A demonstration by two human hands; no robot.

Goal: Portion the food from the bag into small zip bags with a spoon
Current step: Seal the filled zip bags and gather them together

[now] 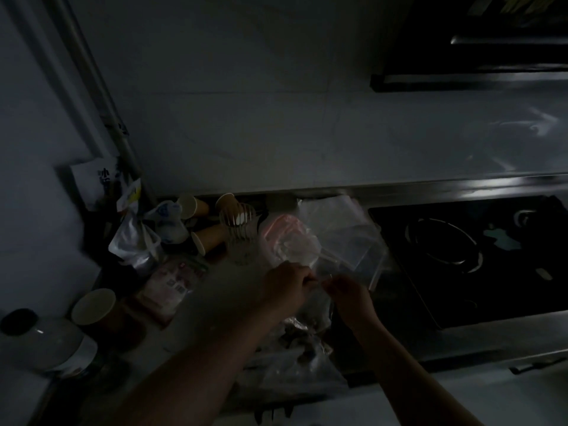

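Both hands meet at the top edge of a small clear zip bag point(318, 298): the left hand point(287, 282) pinches one side of the thin, crinkled plastic and the right hand point(345, 290) pinches the other, fingers curled. Below it, a larger glossy bag point(302, 361) of dark lumpy food sits on the pale counter point(221, 290), though the dim light blurs it. Flat transparent bags point(341, 232) lie beside the black glass hob point(479, 256). Cylindrical paper cups point(209, 239) cluster behind.

Two bare arms in a dim kitchen

The left hand point(287, 282) and right hand point(349, 292) wear no gloves or rings; forearms enter sleeveless from 6 o'clock.
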